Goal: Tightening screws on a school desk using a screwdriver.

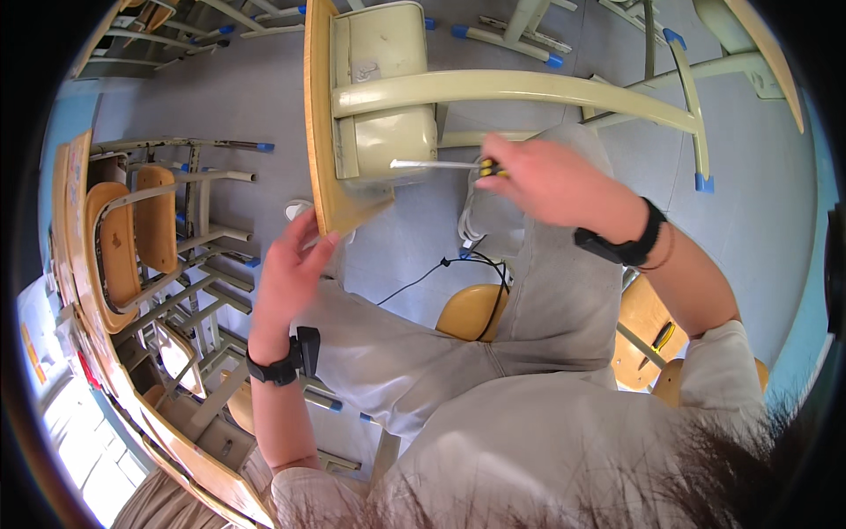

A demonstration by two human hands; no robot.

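A desk lies tipped on its side in front of me. Its wooden top (315, 115) stands on edge, with the cream metal drawer box (388, 132) and a curved cream leg (520, 88) facing right. My left hand (295, 264) grips the near corner of the wooden top, thumb and fingers closed around its edge. In my right hand (551, 181), the fingers wrap the yellow-and-black handle of a screwdriver (434, 165). Its metal shaft points left, and the tip appears over the near part of the drawer box; whether it touches cannot be told.
A second screwdriver (656, 344) lies on a wooden seat (636, 317) at my right. Between my legs, a black cable (419, 280) hangs by another wooden seat (471, 313). Stacked desks and chairs (132, 238) crowd the left side. More metal legs (520, 35) stand at the far side.
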